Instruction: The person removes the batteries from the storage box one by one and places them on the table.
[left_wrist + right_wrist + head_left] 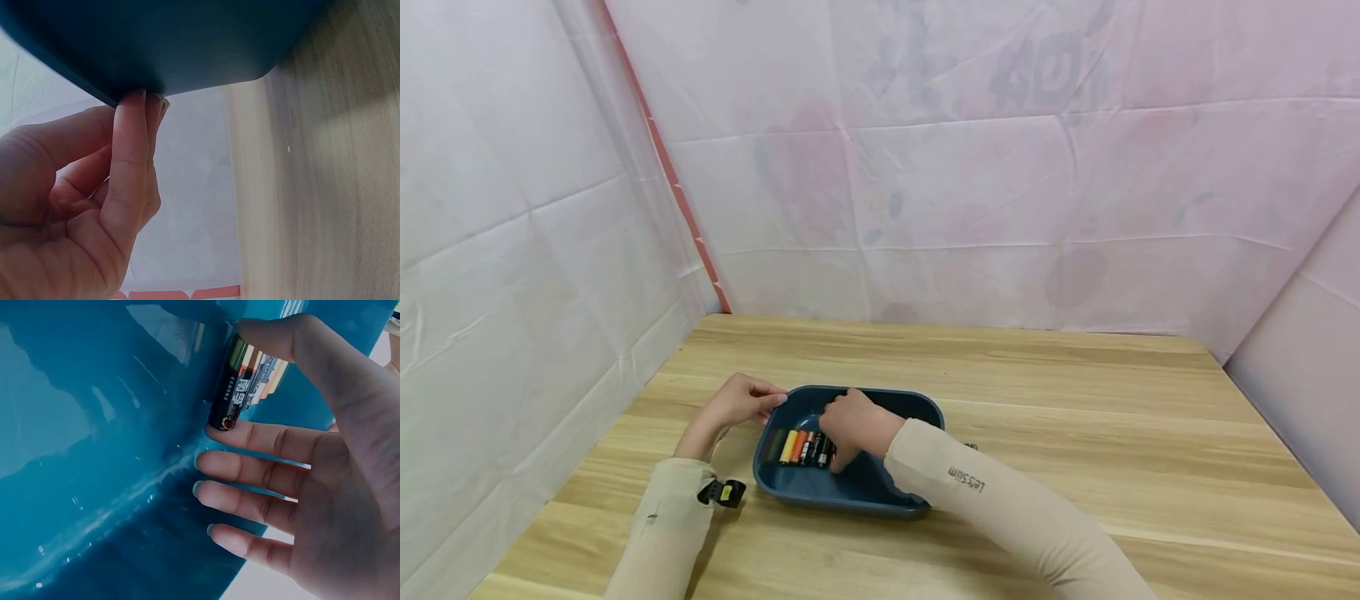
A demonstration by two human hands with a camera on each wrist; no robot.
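Note:
A dark blue plastic tray (850,498) sits on the wooden table (1075,433). Inside it lies a row of batteries (801,447) side by side, black, orange and yellow. My right hand (850,425) reaches into the tray and pinches the nearest black battery (232,394) between thumb and forefinger, the other fingers straight. My left hand (747,402) rests at the tray's far left rim, and its fingertips (139,103) press against the tray's outer wall (187,44).
A small black and yellow clip (724,492) lies on the table by my left sleeve. Pale pink sheeting (925,167) walls in the table at the back and both sides. Bare wood stretches to the right of the tray.

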